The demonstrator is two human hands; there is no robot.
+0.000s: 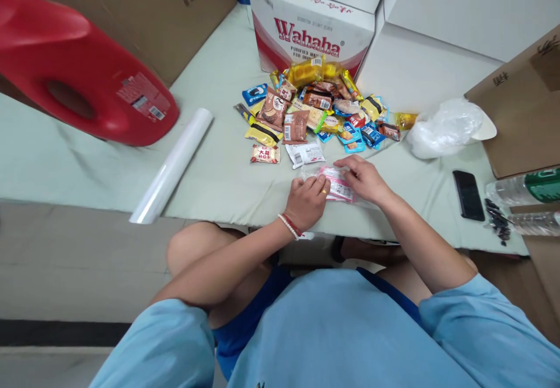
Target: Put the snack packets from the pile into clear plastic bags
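Note:
A clear plastic bag with a pink-and-white snack packet (336,185) inside lies on the pale green table (219,172) in front of me. My left hand (307,201) is closed on the bag's left end, fingers curled over it. My right hand (364,177) pinches the bag's right side from above. Just behind the bag is a pile of small snack packets (315,111), with a white packet (305,153) and a red-and-white packet (265,154) nearest to my hands.
A roll of clear film (172,166) lies left of the pile. A big red jug (74,73) lies on its side at the far left. A Wahaha carton (306,26) stands behind. At right are a crumpled plastic bag (441,126), a black phone (468,194) and water bottles (529,186).

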